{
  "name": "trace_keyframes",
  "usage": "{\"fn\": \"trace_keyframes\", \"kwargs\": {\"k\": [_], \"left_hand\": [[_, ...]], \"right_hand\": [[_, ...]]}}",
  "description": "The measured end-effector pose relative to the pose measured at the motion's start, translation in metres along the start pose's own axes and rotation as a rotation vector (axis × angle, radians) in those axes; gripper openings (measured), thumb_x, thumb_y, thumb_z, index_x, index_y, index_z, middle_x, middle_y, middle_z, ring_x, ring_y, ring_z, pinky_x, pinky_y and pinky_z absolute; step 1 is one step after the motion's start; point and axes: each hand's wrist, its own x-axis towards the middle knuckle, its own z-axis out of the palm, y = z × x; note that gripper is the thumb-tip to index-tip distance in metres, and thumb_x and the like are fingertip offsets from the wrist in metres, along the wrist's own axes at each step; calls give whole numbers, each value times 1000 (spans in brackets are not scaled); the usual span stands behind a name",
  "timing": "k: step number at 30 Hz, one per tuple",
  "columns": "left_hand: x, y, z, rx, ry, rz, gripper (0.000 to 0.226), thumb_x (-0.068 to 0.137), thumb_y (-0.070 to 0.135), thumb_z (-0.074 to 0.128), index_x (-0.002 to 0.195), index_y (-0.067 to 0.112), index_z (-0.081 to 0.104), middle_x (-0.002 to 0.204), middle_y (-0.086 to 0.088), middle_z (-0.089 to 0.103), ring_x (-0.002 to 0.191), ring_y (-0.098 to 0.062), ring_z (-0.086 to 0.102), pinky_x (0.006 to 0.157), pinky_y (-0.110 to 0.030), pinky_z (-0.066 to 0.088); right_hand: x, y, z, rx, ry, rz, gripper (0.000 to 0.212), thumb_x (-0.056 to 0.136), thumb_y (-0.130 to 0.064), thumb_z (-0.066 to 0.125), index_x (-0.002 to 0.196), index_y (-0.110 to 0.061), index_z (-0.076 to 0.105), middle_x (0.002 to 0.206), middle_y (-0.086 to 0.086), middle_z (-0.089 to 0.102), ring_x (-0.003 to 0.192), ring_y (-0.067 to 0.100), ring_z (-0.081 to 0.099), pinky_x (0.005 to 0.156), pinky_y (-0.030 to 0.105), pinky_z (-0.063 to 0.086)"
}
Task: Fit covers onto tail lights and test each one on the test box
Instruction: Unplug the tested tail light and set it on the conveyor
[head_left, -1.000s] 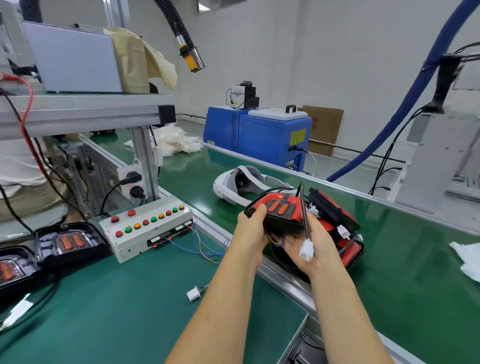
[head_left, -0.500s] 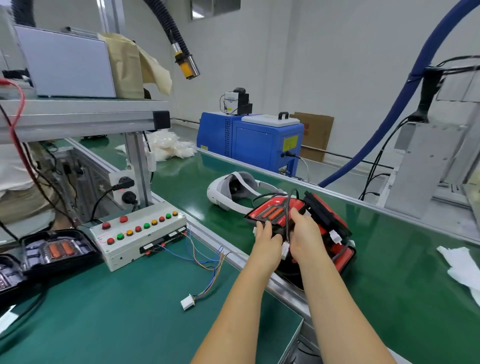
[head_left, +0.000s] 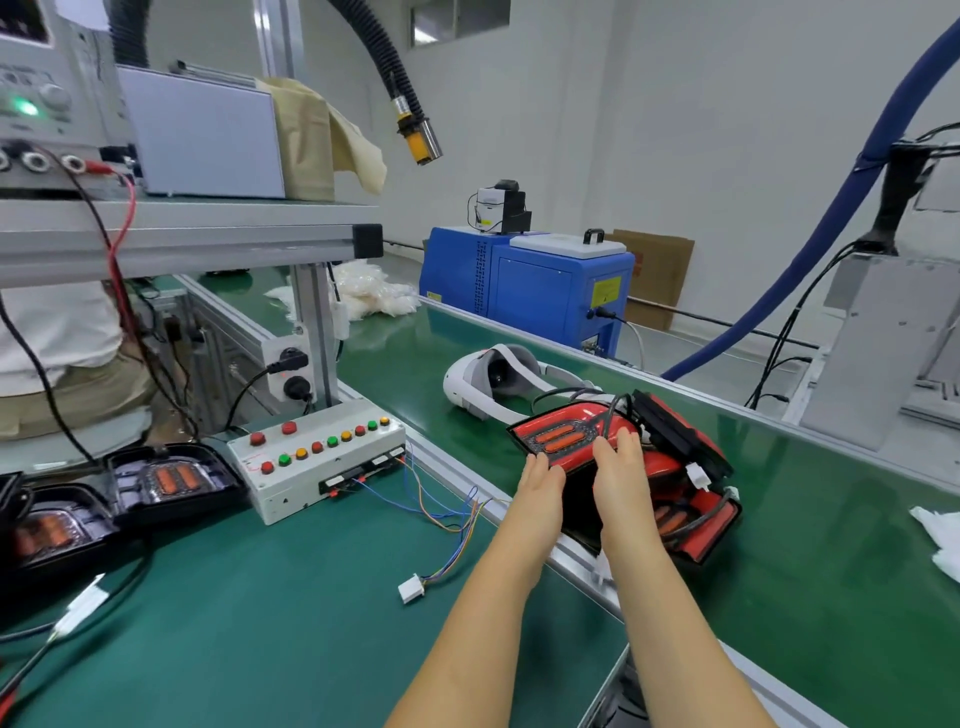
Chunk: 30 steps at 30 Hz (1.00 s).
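Both hands reach out to the red tail light (head_left: 563, 439), which sits far from the person, on top of a heap of other red tail lights (head_left: 696, 514). The left hand (head_left: 540, 483) has straight fingers, and their tips touch the near edge of the light. The right hand (head_left: 621, 475) lays its fingers almost flat on the red cover, beside a black wire (head_left: 610, 415) that comes out of the light. Both thumbs are hidden, so I cannot tell if either hand really grabs it. The heap lies right on the green belt (head_left: 810, 519).

To the left, on the green table (head_left: 249, 613), stands the white test box (head_left: 311, 470) with red, green and yellow buttons on top. Thin coloured wires (head_left: 457, 525) run from it to a small white plug (head_left: 411, 592) that lies loose on the table.

Far left are two black shells (head_left: 171, 480). Each one holds orange strips inside it under a clear front.

Just behind the heap lies a white headset (head_left: 488, 379). Farther back stands a blue machine (head_left: 524, 283), and some white bags (head_left: 376, 293) lie to its left.
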Motion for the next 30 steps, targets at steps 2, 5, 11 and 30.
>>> {"fn": "trace_keyframes", "kwargs": {"k": [2,5,11,30], "left_hand": [[-10,-1,-4,26,-27,51,43,97,30,29,138,32,43,158,5,19,145,-11,18,118,-43,18],[-28,-8,-25,-15,-1,-23,24,93,14,29,100,14,52,139,-7,46,126,-27,42,105,-22,31],[-75,-15,-63,-162,98,-60,14,88,37,41,96,42,51,94,16,52,93,-2,52,103,-28,35],[-231,-48,-213,-513,995,215,20,100,12,42,95,9,62,95,-10,61,75,-24,65,65,-31,56]], "right_hand": [[-9,1,7,43,0,-64,53,100,-15,44,147,1,25,156,19,22,143,29,20,117,36,19],[-24,-2,15,-107,-5,-78,59,102,-24,40,153,-10,15,163,4,3,149,18,0,120,38,6],[-60,-19,30,-145,-23,-223,62,100,-22,45,153,-8,16,163,4,3,149,17,-4,121,35,0],[-225,-91,252,-445,-768,-683,52,96,-21,52,145,-13,36,149,6,39,136,24,36,111,38,32]]}}
